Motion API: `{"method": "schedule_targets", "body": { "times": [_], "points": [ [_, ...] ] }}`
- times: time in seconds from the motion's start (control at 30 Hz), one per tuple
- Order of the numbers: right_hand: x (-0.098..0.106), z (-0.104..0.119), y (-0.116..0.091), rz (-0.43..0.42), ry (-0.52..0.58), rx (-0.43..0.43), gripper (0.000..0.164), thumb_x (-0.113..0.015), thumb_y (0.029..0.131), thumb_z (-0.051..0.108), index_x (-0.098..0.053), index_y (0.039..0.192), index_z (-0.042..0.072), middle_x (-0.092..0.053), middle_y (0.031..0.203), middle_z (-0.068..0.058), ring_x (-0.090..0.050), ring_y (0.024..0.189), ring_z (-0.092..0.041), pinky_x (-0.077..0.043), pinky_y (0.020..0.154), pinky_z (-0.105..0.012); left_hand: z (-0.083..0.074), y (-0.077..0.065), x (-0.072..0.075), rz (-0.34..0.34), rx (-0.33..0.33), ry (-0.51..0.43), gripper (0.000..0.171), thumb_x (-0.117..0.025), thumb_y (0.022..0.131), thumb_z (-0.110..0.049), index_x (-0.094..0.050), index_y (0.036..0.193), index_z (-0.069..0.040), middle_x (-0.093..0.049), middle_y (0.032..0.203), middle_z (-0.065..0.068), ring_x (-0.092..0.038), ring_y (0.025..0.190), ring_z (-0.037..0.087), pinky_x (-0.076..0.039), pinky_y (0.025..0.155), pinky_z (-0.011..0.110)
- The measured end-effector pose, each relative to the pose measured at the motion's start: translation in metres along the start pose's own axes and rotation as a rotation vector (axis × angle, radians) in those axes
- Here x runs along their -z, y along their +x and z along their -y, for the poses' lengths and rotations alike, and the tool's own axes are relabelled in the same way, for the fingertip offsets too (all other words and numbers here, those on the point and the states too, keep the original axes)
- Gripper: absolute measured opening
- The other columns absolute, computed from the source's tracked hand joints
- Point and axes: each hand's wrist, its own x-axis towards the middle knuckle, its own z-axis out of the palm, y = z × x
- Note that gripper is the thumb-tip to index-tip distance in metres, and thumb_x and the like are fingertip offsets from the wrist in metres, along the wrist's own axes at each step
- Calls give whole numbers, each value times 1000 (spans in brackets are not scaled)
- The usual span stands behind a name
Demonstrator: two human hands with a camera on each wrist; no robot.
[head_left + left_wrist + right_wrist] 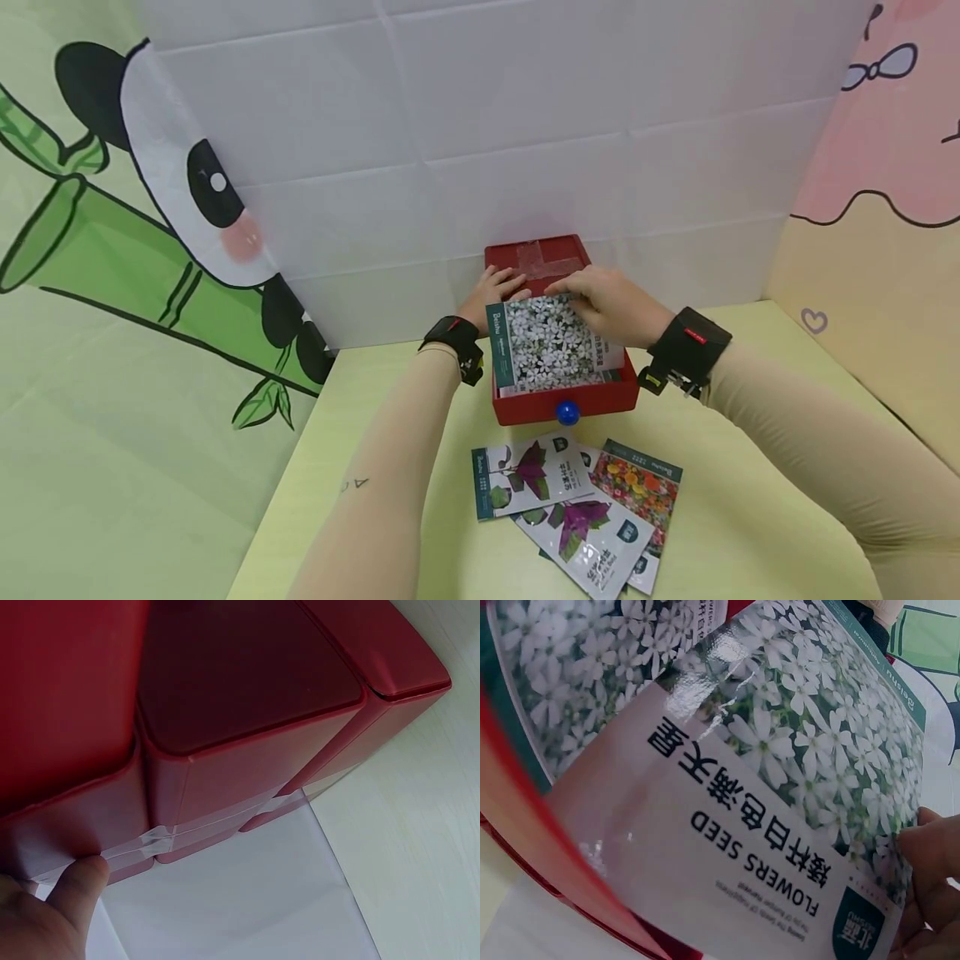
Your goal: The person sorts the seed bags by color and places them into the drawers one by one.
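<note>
My right hand (618, 307) pinches a flower seed packet (543, 342) by its edge. Printed with white blossoms and a green band, the packet tilts over an open red drawer (525, 408) with a blue knob (567, 412). In the right wrist view, another white-flower packet (577, 682) lies behind the pinched one, inside the drawer's red wall (570, 855). My left hand (487, 298) rests on the red drawer box (501, 257) behind. Its thumb (82, 889) touches the box's taped side in the left wrist view; the other fingers are mostly hidden there.
In front of the drawer, several seed packets overlap on the pale yellow table (405, 508): purple-leaf ones (532, 473) and one with orange and red flowers (637, 492). A white cloth wall (525, 125) stands close behind the box.
</note>
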Motion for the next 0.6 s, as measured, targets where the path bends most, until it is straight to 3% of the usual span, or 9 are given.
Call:
{"method": "schedule_targets", "body": {
  "times": [0.07,0.2,0.43,0.6],
  "points": [
    [-2,1,-2,5,4,-13,26,-60,92,-1,-67,117,1,-66,111,-13,-60,101,-28,-50,89,-44,-3,-1,2,-3,63,-91,60,-47,99,-42,-35,150,-12,-27,155,16,-10,145,36,-8,117,50],
    [-7,3,-5,39,0,-51,28,-62,91,1,-67,118,2,-66,113,-13,-60,101,-27,-50,89,-43,-10,-4,6,4,142,-140,57,-38,102,-46,-35,150,-15,-25,157,12,-9,147,30,-4,118,44],
    [-12,9,-10,89,1,-78,31,-64,90,1,-66,120,2,-66,116,-13,-59,105,-28,-49,92,-45,-18,-10,10,6,158,-149,55,-39,103,-42,-35,150,-15,-27,156,11,-8,147,29,-3,118,42],
    [-15,11,-12,123,0,-91,31,-65,89,1,-66,120,2,-66,116,-12,-60,106,-28,-49,92,-45,-21,-15,14,-12,151,-155,60,-34,101,-51,-35,150,-16,-28,156,11,-8,147,28,-1,118,37]
  ]
}}
